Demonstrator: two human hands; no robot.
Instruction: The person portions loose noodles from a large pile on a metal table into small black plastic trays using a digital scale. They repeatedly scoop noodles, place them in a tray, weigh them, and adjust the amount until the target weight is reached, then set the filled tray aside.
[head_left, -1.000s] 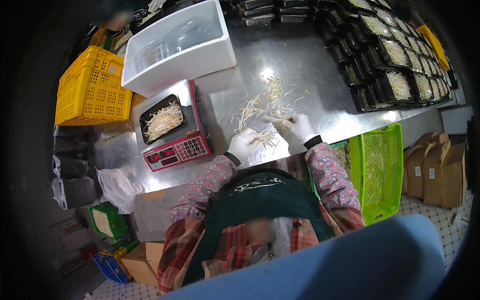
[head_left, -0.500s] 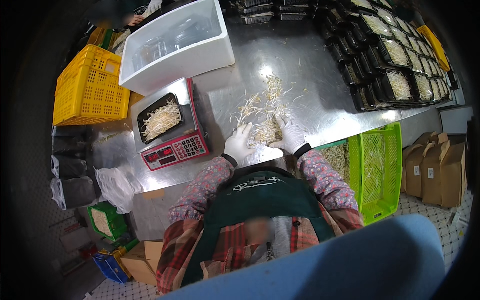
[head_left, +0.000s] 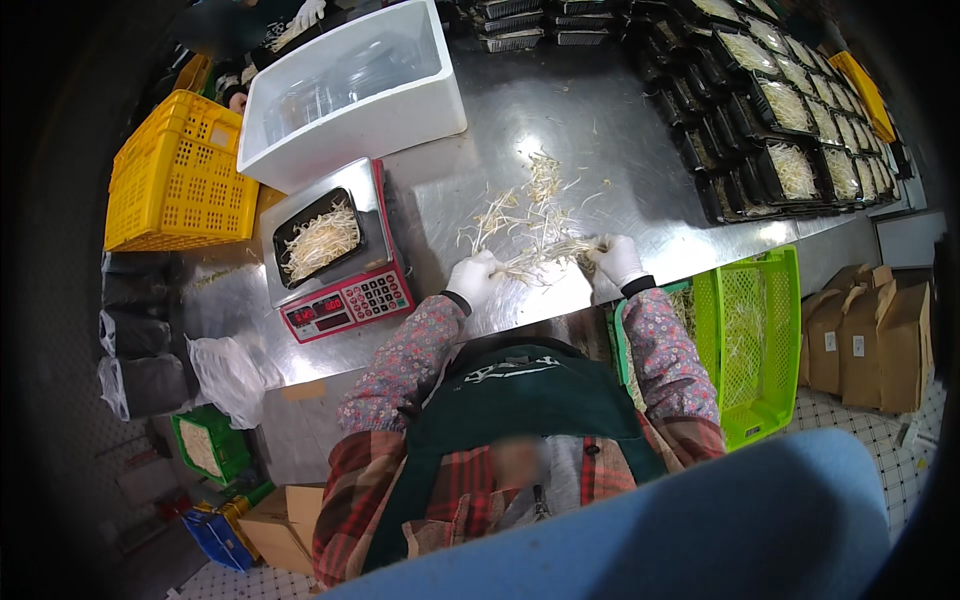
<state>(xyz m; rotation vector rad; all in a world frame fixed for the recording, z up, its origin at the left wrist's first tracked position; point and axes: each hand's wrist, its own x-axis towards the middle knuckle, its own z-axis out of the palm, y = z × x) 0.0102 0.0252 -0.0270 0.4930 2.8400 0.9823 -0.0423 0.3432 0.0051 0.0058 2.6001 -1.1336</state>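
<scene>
Loose bean sprouts [head_left: 540, 190] lie scattered on the steel table in front of me. A strand-like bunch stretches between my two white-gloved hands, near the table's front edge. My left hand [head_left: 476, 279] is closed, its fingertips pinching the left end of the bunch. At the other end my right hand [head_left: 618, 261] is closed on sprouts too. To the left stands a red digital scale [head_left: 348, 308], carrying a black tray [head_left: 362, 242] heaped with bean sprouts.
Behind the scale is a white foam box [head_left: 350, 135] with clear plastic inside, beside a yellow crate [head_left: 185, 180]. Stacked black trays of sprouts [head_left: 795, 172] fill the right. A green crate [head_left: 755, 340] stands below the table edge. A white plastic bag [head_left: 230, 375] hangs at left.
My hands have moved apart, the right one farther to the right. Their fingers, previously spread around the sprouts, have closed on them. The near pile is now drawn out between them.
</scene>
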